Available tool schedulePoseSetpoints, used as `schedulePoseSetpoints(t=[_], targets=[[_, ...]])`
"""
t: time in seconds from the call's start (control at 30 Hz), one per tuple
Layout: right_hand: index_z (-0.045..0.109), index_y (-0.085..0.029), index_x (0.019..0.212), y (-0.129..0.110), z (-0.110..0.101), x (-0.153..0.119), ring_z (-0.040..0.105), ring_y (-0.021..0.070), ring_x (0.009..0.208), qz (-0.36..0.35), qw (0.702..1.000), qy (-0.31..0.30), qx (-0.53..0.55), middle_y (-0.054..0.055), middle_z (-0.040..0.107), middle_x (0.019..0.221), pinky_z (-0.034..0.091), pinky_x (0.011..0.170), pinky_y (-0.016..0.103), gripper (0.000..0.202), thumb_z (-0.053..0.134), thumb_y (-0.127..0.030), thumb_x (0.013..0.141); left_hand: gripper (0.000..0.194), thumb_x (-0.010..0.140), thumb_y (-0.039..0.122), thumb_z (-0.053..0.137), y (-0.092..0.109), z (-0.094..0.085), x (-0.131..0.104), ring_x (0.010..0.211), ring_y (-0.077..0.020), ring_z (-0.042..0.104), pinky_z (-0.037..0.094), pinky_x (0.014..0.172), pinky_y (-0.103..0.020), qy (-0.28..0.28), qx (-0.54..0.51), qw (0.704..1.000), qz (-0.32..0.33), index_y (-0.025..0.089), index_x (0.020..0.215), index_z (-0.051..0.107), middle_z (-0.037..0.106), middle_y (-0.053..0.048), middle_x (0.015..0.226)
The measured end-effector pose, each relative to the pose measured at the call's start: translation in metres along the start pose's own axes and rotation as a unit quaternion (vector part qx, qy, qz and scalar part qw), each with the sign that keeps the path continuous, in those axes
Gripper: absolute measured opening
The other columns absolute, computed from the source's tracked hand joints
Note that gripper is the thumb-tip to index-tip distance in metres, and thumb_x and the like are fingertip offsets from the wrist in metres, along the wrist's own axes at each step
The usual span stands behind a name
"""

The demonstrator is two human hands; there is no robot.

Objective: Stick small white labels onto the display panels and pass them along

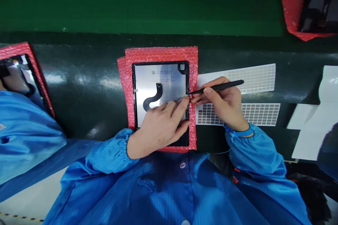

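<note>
My right hand is pinching black tweezers at the edge of the panel; my left hand, loosely spread, gripping nothing, is lying across it.

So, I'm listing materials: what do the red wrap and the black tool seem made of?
Red wrap: probably glossy plastic, shown by its bubbled, glinting surface. Black tool: matte, perhaps plastic or coated metal; its even, dark surface leaves that open.

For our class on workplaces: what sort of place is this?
Probably an electronics workshop: a tablet-like panel with exposed ribbon cable on bubble wrap, and a pointed tool in the right hand.
</note>
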State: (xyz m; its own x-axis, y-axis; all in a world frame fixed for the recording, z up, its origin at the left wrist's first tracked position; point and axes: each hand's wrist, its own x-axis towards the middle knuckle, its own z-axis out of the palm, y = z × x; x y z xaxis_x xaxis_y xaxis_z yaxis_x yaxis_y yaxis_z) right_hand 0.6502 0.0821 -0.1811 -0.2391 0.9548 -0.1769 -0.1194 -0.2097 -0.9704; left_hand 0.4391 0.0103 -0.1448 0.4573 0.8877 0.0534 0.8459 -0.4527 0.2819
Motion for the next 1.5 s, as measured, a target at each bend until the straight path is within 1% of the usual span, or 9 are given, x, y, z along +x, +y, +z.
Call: schedulePoseSetpoints(t=[0.43, 0.53, 0.63, 0.73, 0.83, 1.07, 1.3, 1.4, 1.5], targets=[[0.063, -0.026, 0.097, 0.009, -0.014, 0.005, 0.079, 0.0201, 0.064, -0.054, 0.996, 0.075, 0.015, -0.003, 0.078, 0.076, 0.066, 0.056, 0.030, 0.023, 0.078, -0.044, 0.092, 0.062, 0.100, 0.049, 0.059, -0.003, -0.011, -0.007, 0.077, -0.0213, 0.072, 0.047, 0.058, -0.032, 0.006, -0.047, 0.998, -0.040, 0.014, 0.150, 0.049, 0.075, -0.006, 0.102], [0.063, -0.025, 0.095, 0.010, -0.022, 0.008, 0.077, 0.0189, 0.059, -0.084, 0.988, 0.126, 0.026, -0.001, 0.079, 0.076, 0.065, 0.054, 0.030, 0.018, 0.074, -0.038, 0.093, 0.041, 0.102, 0.051, 0.057, -0.026, -0.024, -0.029, 0.065, -0.0167, 0.066, 0.043, 0.057, -0.029, 0.056, -0.070, 0.979, -0.181, 0.019, 0.126, 0.063, 0.069, 0.000, 0.079], [0.063, -0.024, 0.092, 0.008, -0.028, 0.010, 0.074, 0.0172, 0.053, -0.099, 0.980, 0.169, 0.036, 0.000, 0.077, 0.071, 0.062, 0.052, 0.028, 0.016, 0.074, -0.035, 0.093, 0.043, 0.098, 0.062, 0.060, -0.053, -0.028, -0.055, 0.058, -0.0177, 0.060, 0.038, 0.055, -0.028, 0.045, -0.076, 0.934, -0.345, 0.020, 0.109, 0.064, 0.062, 0.002, 0.066], [0.066, -0.027, 0.093, 0.007, -0.032, 0.012, 0.076, 0.0174, 0.057, -0.093, 0.980, 0.170, 0.044, 0.000, 0.078, 0.074, 0.062, 0.055, 0.027, 0.008, 0.073, -0.030, 0.094, 0.041, 0.104, 0.057, 0.051, -0.070, -0.021, -0.072, 0.075, -0.0209, 0.068, 0.048, 0.067, -0.030, 0.012, -0.216, 0.919, -0.329, 0.020, 0.114, 0.064, 0.072, -0.003, 0.087], [0.069, -0.028, 0.093, 0.007, -0.034, 0.014, 0.076, 0.0181, 0.060, -0.086, 0.981, 0.165, 0.056, 0.000, 0.079, 0.076, 0.061, 0.054, 0.027, 0.006, 0.075, -0.028, 0.093, 0.037, 0.109, 0.046, 0.041, -0.071, -0.010, -0.075, 0.085, -0.0201, 0.068, 0.052, 0.077, -0.031, 0.051, -0.269, 0.916, -0.293, 0.019, 0.114, 0.065, 0.073, -0.005, 0.097], [0.069, -0.026, 0.091, 0.006, -0.037, 0.016, 0.076, 0.0176, 0.059, -0.079, 0.979, 0.175, 0.065, 0.002, 0.079, 0.077, 0.061, 0.052, 0.025, 0.008, 0.076, -0.031, 0.091, 0.025, 0.103, 0.035, 0.047, -0.075, -0.010, -0.063, 0.102, -0.0234, 0.063, 0.050, 0.096, -0.039, 0.171, -0.209, 0.911, -0.313, 0.019, 0.101, 0.066, 0.066, -0.009, 0.108], [0.063, -0.021, 0.093, 0.006, -0.041, 0.016, 0.076, 0.0175, 0.056, -0.068, 0.976, 0.190, 0.077, 0.002, 0.079, 0.075, 0.062, 0.052, 0.024, 0.031, 0.082, -0.042, 0.083, 0.031, 0.101, 0.051, 0.054, -0.084, -0.022, -0.052, 0.054, -0.0132, 0.057, 0.047, 0.052, -0.025, 0.168, -0.369, 0.868, -0.287, 0.026, 0.115, 0.042, 0.060, 0.004, 0.073], [0.060, -0.020, 0.093, 0.005, -0.041, 0.014, 0.076, 0.0172, 0.057, -0.057, 0.976, 0.188, 0.090, 0.002, 0.078, 0.074, 0.061, 0.052, 0.023, 0.038, 0.084, -0.046, 0.081, 0.051, 0.090, 0.054, 0.066, -0.097, -0.022, -0.026, 0.055, -0.0131, 0.060, 0.048, 0.051, -0.026, 0.187, -0.449, 0.827, -0.280, 0.027, 0.120, 0.035, 0.065, 0.003, 0.082], [0.059, -0.020, 0.093, 0.003, -0.040, 0.011, 0.077, 0.0173, 0.058, -0.058, 0.977, 0.183, 0.094, 0.002, 0.078, 0.075, 0.061, 0.051, 0.022, 0.039, 0.084, -0.049, 0.082, 0.051, 0.092, 0.056, 0.062, -0.125, -0.026, 0.029, 0.059, -0.0110, 0.060, 0.049, 0.056, -0.027, 0.230, -0.432, 0.827, -0.276, 0.024, 0.122, 0.035, 0.065, 0.002, 0.086]])
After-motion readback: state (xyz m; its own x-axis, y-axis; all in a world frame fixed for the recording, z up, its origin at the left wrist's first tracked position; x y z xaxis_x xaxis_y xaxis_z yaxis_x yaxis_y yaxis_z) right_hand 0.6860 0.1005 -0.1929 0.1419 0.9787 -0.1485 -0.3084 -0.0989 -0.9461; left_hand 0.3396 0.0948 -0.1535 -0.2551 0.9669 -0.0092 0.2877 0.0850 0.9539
